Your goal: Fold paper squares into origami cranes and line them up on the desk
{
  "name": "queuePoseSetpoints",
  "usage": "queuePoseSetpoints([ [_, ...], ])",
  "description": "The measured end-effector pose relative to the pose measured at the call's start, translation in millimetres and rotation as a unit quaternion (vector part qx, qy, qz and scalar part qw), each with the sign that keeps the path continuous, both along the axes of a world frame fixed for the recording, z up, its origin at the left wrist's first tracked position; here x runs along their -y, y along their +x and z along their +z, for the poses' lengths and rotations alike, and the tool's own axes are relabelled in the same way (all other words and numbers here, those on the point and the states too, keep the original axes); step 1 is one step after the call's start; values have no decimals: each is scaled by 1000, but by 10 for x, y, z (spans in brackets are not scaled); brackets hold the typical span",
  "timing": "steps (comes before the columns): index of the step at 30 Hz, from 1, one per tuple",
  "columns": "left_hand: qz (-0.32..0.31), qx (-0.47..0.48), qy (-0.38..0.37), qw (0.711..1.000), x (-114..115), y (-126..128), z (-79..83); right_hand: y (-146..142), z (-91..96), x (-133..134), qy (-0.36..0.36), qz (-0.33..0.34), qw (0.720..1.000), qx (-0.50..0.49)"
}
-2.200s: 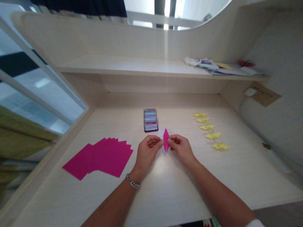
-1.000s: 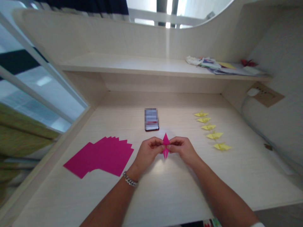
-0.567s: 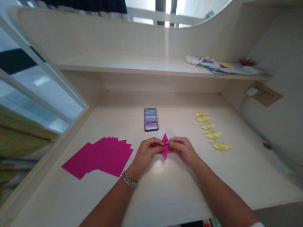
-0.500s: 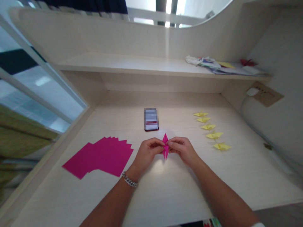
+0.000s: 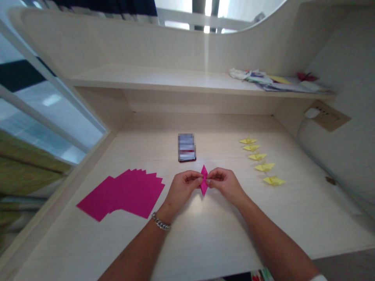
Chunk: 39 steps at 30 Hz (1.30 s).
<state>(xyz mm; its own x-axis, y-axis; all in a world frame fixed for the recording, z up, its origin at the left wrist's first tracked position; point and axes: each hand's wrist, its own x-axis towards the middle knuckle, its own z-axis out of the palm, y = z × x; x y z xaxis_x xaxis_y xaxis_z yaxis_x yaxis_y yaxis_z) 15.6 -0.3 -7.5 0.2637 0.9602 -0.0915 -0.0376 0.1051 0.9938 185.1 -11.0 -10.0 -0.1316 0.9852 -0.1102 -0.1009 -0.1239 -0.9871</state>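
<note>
Between my two hands is a piece of folded pink paper [image 5: 204,189], a narrow diamond with its points toward and away from me. My left hand [image 5: 186,185] pinches its left edge between thumb and fingers. From the other side, my right hand [image 5: 224,181] pinches the right edge near the middle. Fingertips cover part of the folds. A fanned stack of pink paper sheets [image 5: 134,193] lies to the left of my left hand. Several folded yellow paper cranes [image 5: 265,167] stand in a slanting row to the right.
Beyond my hands a phone [image 5: 186,147] lies on the desk [image 5: 187,249], its screen blurred. Papers [image 5: 281,82] lie on the shelf above. A cable [image 5: 310,152] runs from the wall socket [image 5: 328,116] along the right side.
The lower end of the pink paper now looks like one point, where a split showed before. My right fingers have shifted slightly on its edge. Both hands keep their pinch.
</note>
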Motion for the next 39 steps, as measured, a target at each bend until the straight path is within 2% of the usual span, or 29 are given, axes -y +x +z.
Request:
queuePoseSetpoints([
  [8,-3,-21,36,999,9,-6,-30,-32,20,5,-28,-10,999,-23],
  [22,-4,16,30,999,7,15,-103,-47,-58,-16,6,-18,1000,-4],
  [28,41,21,31,998,27,49,-90,-111,-76,-21,33,-59,998,4],
  [34,68,16,27,997,57,67,-18,-152,-55,1,28,-35,999,-24],
  [39,93,8,47,995,64,69,4,-150,-72,-7,53,-70,996,4],
])
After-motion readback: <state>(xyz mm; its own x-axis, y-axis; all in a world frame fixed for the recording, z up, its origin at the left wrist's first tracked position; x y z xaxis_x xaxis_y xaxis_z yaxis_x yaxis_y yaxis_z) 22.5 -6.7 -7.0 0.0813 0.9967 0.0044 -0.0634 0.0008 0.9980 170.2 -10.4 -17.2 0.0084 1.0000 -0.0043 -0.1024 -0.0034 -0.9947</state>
